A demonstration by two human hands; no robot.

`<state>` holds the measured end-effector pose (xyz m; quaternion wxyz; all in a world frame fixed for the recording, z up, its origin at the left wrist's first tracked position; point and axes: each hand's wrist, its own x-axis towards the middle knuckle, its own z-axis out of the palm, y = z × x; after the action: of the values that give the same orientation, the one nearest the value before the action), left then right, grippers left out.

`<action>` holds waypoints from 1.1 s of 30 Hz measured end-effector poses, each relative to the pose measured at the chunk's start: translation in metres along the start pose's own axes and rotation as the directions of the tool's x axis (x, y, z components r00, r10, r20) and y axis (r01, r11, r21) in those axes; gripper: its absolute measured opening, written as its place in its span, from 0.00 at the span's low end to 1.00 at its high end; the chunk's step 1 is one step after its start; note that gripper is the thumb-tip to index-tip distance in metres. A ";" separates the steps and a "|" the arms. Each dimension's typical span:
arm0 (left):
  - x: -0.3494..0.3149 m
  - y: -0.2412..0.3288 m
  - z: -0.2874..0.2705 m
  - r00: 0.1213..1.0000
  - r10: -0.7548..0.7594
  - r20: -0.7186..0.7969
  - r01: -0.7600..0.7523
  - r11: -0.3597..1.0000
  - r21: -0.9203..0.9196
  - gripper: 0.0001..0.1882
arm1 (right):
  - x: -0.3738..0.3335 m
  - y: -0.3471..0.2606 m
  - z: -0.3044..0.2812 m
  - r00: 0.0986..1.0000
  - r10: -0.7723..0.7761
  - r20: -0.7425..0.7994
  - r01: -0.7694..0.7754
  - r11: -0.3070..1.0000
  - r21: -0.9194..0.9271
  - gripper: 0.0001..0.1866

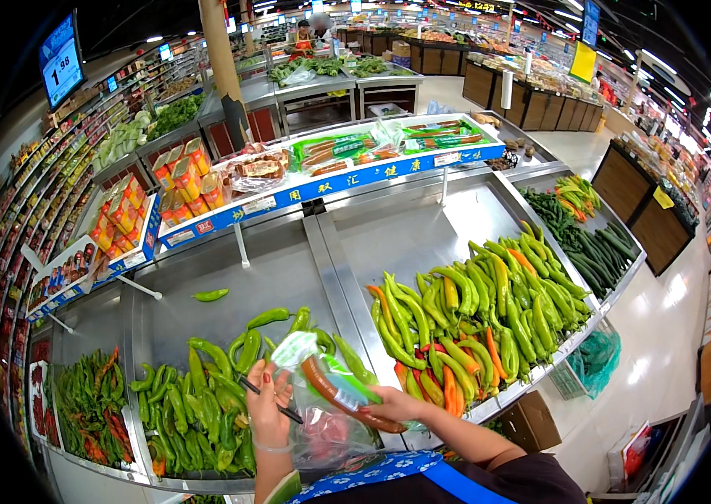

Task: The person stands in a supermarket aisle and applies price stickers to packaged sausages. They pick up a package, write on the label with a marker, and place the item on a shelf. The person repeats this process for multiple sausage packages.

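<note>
My right hand (392,406) is closed round the lower end of a packaged sausage (332,388), a curved brown one in clear and green wrapping. The pack slants up to the left, its crumpled clear end close to my left hand (269,409). In my left hand lies a slim black stick (290,415) that looks like a pen, gripped between thumb and fingers. A clear plastic bag (330,435) with something pinkish inside hangs between my hands, and I cannot tell which hand bears it. Long green peppers (200,412) lie in the metal bin just past my left hand.
Green, orange and red peppers (490,311) fill the bin to the right. Thin green and red chillies (91,412) lie at far left. A raised blue-edged shelf (322,189) carries packaged sausages and orange boxes (124,206). A cardboard box (532,422) and green crate (570,378) stand low at right.
</note>
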<state>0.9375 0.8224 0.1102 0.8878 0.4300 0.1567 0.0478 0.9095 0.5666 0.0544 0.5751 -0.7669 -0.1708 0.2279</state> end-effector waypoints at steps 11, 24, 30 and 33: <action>0.022 -0.031 -0.009 0.976 -0.096 -0.195 0.126 0.981 0.148 0.08 | 0.061 0.046 -0.165 0.969 -0.244 -0.044 0.067 0.429 -0.901 0.24; 0.036 -0.043 -0.040 0.924 -0.062 -0.376 0.152 0.965 0.214 0.07 | 0.356 -0.109 -0.425 0.574 -0.694 -0.435 -0.145 0.437 -0.888 0.16; 0.049 -0.049 -0.036 0.893 -0.076 -0.443 0.202 0.948 0.246 0.08 | 0.445 -0.097 -0.445 0.758 -0.521 -0.392 -0.242 0.334 -0.911 0.24; 0.056 -0.055 -0.030 0.879 -0.097 -0.466 0.237 0.938 0.252 0.09 | 0.479 -0.097 -0.449 0.859 -0.400 -0.320 -0.234 0.248 -0.940 0.36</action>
<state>0.9782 0.8226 0.0364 0.7526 0.5223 0.3986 0.0432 1.5560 0.4831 0.1792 0.0179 -0.9730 -0.1599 -0.1654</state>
